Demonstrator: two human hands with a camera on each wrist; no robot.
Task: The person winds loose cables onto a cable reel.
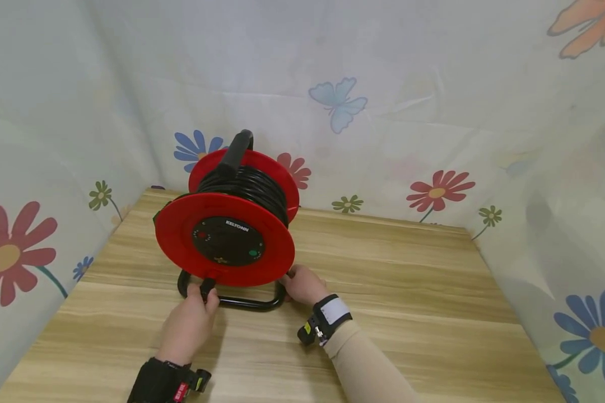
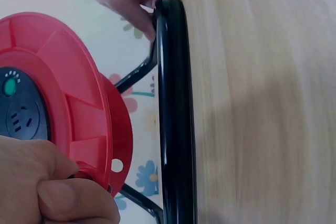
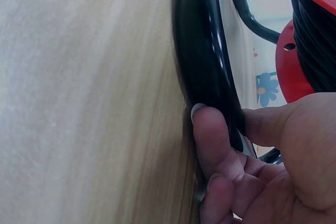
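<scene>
A red cable reel (image 1: 173,238) wound with black cable (image 1: 254,187) stands on a black tubular frame (image 1: 252,305), left of centre on the table. My left hand (image 1: 185,327) pinches the short black winding knob (image 1: 208,286) low on the reel's front disc. In the left wrist view the fingers (image 2: 79,200) mostly hide that knob. At the frame's front right corner, my right hand (image 1: 306,285) grips the tube. The right wrist view shows the thumb and fingers (image 3: 210,132) on either side of the tube, near the tabletop.
The wood-grain table (image 1: 393,280) extends to the right of the reel. Light sheeting (image 1: 408,84) printed with flowers and butterflies encloses the back and sides. A black carrying handle (image 1: 236,151) tops the frame. The reel's black centre panel (image 1: 228,240) carries a socket.
</scene>
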